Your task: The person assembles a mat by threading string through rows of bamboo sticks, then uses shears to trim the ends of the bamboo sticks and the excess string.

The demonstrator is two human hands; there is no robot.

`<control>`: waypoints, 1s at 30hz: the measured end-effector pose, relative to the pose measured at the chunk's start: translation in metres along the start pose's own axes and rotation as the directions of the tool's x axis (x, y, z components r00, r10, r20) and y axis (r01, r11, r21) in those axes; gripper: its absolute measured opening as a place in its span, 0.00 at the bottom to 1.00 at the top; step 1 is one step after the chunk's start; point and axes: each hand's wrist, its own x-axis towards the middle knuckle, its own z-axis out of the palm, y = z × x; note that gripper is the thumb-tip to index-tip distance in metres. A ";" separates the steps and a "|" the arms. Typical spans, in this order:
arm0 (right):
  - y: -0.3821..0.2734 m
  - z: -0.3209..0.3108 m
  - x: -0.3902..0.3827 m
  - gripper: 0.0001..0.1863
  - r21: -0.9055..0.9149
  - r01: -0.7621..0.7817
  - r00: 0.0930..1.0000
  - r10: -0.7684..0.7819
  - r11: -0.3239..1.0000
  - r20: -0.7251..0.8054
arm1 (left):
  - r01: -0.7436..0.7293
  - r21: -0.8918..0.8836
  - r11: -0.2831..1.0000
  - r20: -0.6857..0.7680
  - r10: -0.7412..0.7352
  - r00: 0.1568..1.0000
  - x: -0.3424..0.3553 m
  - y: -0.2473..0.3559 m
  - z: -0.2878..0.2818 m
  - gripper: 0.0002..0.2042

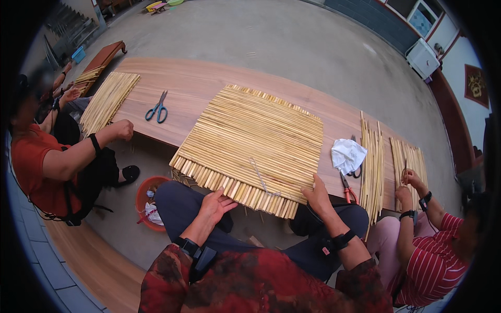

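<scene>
A large mat of pale, straight plant stalks (255,141) lies before me on the table, its near edge over my knees. Stalks run crosswise on top, and cut ends of others stick out along the near side. A light twisted cord (258,175) lies on the mat near that side. My left hand (213,206) touches the near edge, its fingers stretched out below the stalk ends. At the near right corner my right hand (318,195) grips the mat, thumb on top and fingers along the side.
Blue-handled scissors (157,108) lie left of the mat. To its right are a white cloth (348,155), red-handled pliers (348,190) and loose stalks (371,161). An orange basin (148,195) stands on the floor. People sit at both sides; one person's hands (409,185) work at stalks on the right.
</scene>
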 end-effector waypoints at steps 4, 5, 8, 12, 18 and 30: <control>0.022 0.002 0.000 0.38 0.219 -0.084 0.995 0.094 0.972 -0.033 | -0.052 0.043 0.998 -0.016 0.053 0.998 -0.005 0.004 0.005 0.16; 0.021 0.002 -0.001 0.37 0.332 -0.185 0.981 0.195 0.925 0.003 | -0.047 0.043 0.998 -0.020 0.048 0.999 -0.008 0.007 0.008 0.16; -0.008 -0.001 -0.016 0.34 0.511 -0.345 0.937 0.322 0.788 0.135 | -0.038 0.038 0.999 -0.066 0.040 0.997 -0.005 0.006 0.006 0.16; 0.002 0.018 -0.023 0.25 0.487 -0.441 0.897 0.352 0.754 0.268 | 0.045 0.055 0.997 -0.105 -0.039 0.994 0.006 0.006 -0.003 0.16; 0.008 0.017 -0.009 0.24 0.466 -0.417 0.907 0.323 0.780 0.271 | 0.077 0.101 0.992 -0.096 -0.068 0.993 0.011 0.003 -0.010 0.14; 0.047 0.030 0.031 0.23 0.159 -0.220 0.975 0.212 0.963 0.066 | 0.167 0.286 0.943 -0.004 -0.173 0.985 0.004 0.011 0.000 0.15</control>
